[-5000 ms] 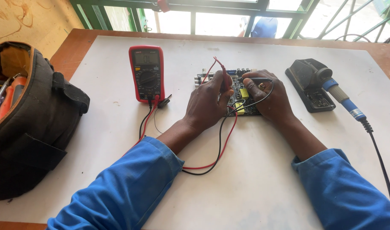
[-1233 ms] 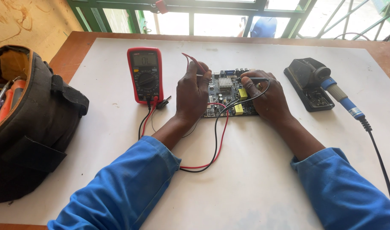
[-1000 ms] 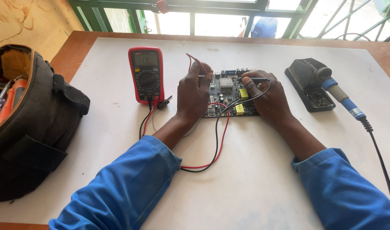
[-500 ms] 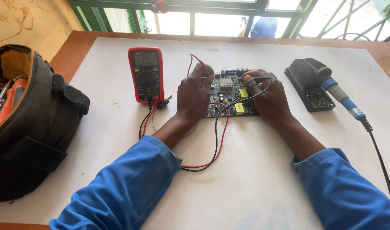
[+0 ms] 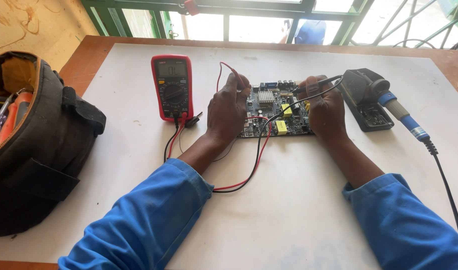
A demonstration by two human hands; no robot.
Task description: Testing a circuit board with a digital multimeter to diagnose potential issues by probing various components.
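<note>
We see a white table (image 5: pixel 289 210) filling the frame, a black tool bag (image 5: pixel 34 150) at left, and a red multimeter (image 5: pixel 172 87) upper centre. The circuit board (image 5: pixel 276 110) lies centre. Our left hand (image 5: pixel 228 107) pinches the red probe (image 5: pixel 234 75); our right hand (image 5: pixel 325 107) pinches the black probe (image 5: pixel 316 84).

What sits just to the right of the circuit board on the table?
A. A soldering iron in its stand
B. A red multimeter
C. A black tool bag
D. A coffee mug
A. The soldering iron, with its blue handle, rests in a black stand just right of the circuit board; the multimeter and tool bag lie to the board's left, and no mug is in view.
</note>
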